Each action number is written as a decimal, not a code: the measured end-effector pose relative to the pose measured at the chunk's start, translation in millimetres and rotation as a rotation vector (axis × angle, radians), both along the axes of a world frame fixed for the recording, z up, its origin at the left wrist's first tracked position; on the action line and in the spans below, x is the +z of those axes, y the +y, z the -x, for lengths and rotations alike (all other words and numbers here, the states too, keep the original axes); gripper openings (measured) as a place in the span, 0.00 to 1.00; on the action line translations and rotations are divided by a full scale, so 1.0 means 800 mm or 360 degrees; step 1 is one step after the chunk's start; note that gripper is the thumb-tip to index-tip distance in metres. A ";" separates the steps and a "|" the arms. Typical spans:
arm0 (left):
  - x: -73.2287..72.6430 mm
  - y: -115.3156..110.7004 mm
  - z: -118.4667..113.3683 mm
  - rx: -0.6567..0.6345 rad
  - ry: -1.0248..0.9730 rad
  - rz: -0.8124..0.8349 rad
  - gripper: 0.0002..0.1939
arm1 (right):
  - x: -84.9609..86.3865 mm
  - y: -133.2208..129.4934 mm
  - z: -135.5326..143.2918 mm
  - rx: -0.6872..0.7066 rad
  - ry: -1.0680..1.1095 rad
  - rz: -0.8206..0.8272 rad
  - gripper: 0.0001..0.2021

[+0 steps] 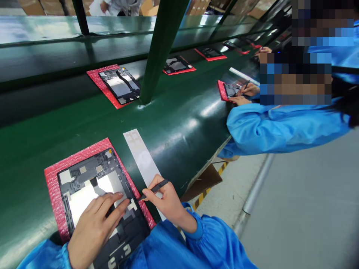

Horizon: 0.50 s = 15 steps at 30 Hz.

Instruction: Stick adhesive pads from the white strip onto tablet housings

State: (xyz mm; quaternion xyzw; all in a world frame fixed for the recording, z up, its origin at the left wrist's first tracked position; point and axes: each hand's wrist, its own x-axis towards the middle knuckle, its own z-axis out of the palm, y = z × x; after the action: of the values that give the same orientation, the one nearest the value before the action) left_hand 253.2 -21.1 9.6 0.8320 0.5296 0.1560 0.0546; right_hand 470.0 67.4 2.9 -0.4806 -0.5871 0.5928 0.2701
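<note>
1. Head view, surface: glossy green worktop (pixel 179 130), light streaks on it; dark green post (pixel 164 48) stands on it.
2. Open-backed tablet (pixel 112 179) near worktop's close edge, on pink-red bubble sheet (pixel 53 186), tilted in view, innards exposed.
3. Left hand (pixel 98 224) laid over tablet, fingers extended, gripping nothing visible.
4. Right hand (pixel 168 203) pinches black pen-like tool (pixel 155 189), tip at tablet's right edge.
5. White strip (pixel 143 160) right of bubble sheet, partly under right hand; faint squares at far end.
6. More tablets on red sheets farther along, nearest one (pixel 120 86) left of post.
7. Room: blue-sleeved person (pixel 280 127) at right, hands on another unit; grey floor, yellow-black tape (pixel 202 198), metal pipe (pixel 258 185); cartons (pixel 50 6) and white-clothed person (pixel 123 6) behind.
8. Hard to see: left hand covers tablet's middle; tablet's bottom cut off by frame; post hides part of the row; pixel blocks mask upper right; far units blurred; tool tip's exact contact unclear.
</note>
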 end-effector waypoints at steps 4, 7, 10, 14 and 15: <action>0.003 0.001 -0.001 -0.0090 0.0062 0.0023 0.25 | 0.001 0.001 -0.001 0.0011 -0.0008 -0.0034 0.10; 0.008 0.005 -0.004 -0.0115 0.0117 -0.0047 0.26 | 0.004 0.001 0.000 0.0019 -0.0063 -0.0131 0.10; 0.011 0.006 -0.006 -0.0110 0.0153 -0.0056 0.27 | 0.005 -0.002 0.002 -0.0023 -0.0126 -0.0177 0.11; 0.011 0.005 -0.009 -0.0075 0.0163 -0.0032 0.28 | 0.000 -0.006 0.003 -0.0160 0.0005 -0.0059 0.13; 0.011 0.005 -0.009 -0.0067 0.0166 -0.0028 0.28 | -0.001 -0.007 0.002 -0.0250 0.0073 -0.0038 0.14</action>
State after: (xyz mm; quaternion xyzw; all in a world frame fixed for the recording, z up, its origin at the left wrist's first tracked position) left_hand 260.5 -17.2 18.7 0.8504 0.5127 0.1160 0.0228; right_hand 468.1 62.0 2.1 -0.5081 -0.5483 0.5737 0.3348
